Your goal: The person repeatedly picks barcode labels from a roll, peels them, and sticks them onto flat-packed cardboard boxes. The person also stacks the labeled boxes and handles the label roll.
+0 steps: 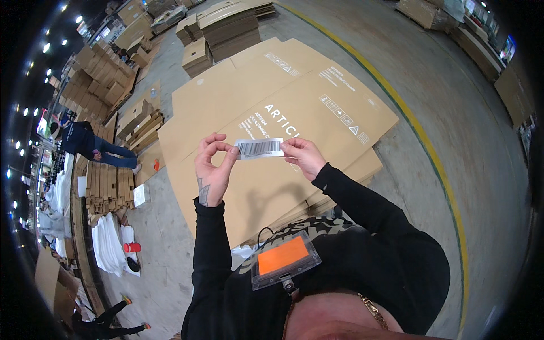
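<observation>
White barcode label (259,148) — one, held above stacked brown cardboard sheets (198,127). Left hand (215,167) pinches its left end; right hand (306,157), its right. Step in hand, seemingly: holding the label flat — next move likely calls for an even, level grip.

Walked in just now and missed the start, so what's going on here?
A person is holding a white barcode label stretched between both hands: the left hand pinches one end, the right hand the other. The label is held above large flat cardboard sheets, not lying on them. Off to the left, another person is near stacked cardboard.
</observation>
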The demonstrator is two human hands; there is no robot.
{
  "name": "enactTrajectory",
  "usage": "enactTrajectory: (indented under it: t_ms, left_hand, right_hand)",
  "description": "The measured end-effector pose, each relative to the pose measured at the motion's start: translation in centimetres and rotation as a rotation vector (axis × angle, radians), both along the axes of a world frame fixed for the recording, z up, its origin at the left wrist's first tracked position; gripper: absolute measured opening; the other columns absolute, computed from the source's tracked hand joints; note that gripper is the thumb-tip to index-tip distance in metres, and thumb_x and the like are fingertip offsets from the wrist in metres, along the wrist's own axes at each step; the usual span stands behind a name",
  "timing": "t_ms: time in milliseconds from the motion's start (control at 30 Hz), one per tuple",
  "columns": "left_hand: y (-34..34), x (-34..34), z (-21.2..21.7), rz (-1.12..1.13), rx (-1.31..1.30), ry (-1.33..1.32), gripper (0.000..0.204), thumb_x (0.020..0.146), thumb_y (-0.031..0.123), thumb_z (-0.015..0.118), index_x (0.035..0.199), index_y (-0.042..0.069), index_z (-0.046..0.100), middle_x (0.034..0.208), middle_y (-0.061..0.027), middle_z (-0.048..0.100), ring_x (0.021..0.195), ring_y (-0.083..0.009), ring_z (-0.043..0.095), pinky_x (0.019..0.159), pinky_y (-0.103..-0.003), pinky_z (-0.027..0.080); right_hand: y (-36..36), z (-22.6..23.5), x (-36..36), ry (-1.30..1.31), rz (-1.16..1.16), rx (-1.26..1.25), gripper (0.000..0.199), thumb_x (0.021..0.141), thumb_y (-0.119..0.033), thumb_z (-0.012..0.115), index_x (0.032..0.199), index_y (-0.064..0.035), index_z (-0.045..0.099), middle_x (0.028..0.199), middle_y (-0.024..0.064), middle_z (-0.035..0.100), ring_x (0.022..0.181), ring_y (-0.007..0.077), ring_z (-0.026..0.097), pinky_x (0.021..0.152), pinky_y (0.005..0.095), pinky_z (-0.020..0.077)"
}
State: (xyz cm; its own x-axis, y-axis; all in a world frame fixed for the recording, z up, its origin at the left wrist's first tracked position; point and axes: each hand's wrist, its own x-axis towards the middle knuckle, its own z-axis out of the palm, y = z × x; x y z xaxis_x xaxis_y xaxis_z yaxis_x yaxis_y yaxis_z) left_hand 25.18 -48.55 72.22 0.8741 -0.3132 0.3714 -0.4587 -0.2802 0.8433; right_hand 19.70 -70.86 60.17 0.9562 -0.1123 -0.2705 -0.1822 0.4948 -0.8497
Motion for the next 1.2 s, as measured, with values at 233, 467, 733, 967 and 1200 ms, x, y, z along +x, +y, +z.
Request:
enactTrajectory:
  t_ms: [233, 467, 733, 967, 1200]
  left_hand:
    - [1.4, 1.4, -1.9, 0.047, -0.046, 0.047, 0.011, 0.081, 0.012, 0.075, 0.080, 0.003, 0.068, 0.113, -0.0115, 0.060, 0.116, -0.0229, 0.053, 0.105, -0.041, 0.035]
    - [0.9, 4.2, -5.7, 0.027, -0.107, 0.281, 0.013, 0.081, 0.012, 0.076, 0.079, 0.003, 0.067, 0.112, -0.0134, 0.062, 0.113, -0.0230, 0.055, 0.101, -0.038, 0.039]
    - [-8.4, 6.9, -15.3, -0.078, 0.072, 0.567, 0.022, 0.081, 0.016, 0.079, 0.092, 0.000, 0.068, 0.107, -0.0111, 0.066, 0.104, -0.0192, 0.059, 0.100, -0.037, 0.041]
    - [-24.1, 7.8, -24.7, -0.303, 0.219, 0.673, 0.023, 0.077, 0.016, 0.081, 0.089, 0.000, 0.069, 0.097, -0.0102, 0.067, 0.095, -0.0194, 0.062, 0.095, -0.036, 0.044]
    - [-41.7, 9.4, -31.8, -0.428, 0.341, 0.640, 0.012, 0.083, 0.011, 0.075, 0.087, 0.002, 0.067, 0.083, -0.0026, 0.066, 0.079, -0.0107, 0.059, 0.079, -0.026, 0.047]
  right_hand:
    - [0.2, -0.3, -0.3, -0.008, -0.023, 0.012, 0.013, 0.089, -0.020, 0.072, 0.092, -0.0090, 0.066, 0.087, -0.0009, 0.067, 0.081, 0.0064, 0.059, 0.074, 0.0233, 0.0438]
    - [-0.1, -2.1, -2.5, -0.055, -0.188, -0.101, 0.015, 0.088, -0.017, 0.073, 0.090, -0.0027, 0.068, 0.084, 0.0020, 0.067, 0.080, 0.0094, 0.059, 0.075, 0.0258, 0.0467]
    - [-5.0, -8.8, -6.7, 0.139, -0.433, -0.116, 0.016, 0.088, -0.016, 0.072, 0.091, 0.0001, 0.070, 0.085, 0.0039, 0.068, 0.079, 0.0094, 0.058, 0.073, 0.0264, 0.0470]
    - [-14.0, -17.8, -9.3, 0.295, -0.706, -0.018, 0.018, 0.087, -0.016, 0.073, 0.090, 0.0011, 0.070, 0.082, 0.0041, 0.069, 0.074, 0.0099, 0.060, 0.069, 0.0262, 0.0473]
    - [-27.9, -23.1, -8.6, 0.400, -0.819, -0.158, 0.017, 0.088, -0.018, 0.073, 0.084, -0.0024, 0.069, 0.075, -0.0018, 0.064, 0.066, 0.0057, 0.052, 0.064, 0.0245, 0.0419]
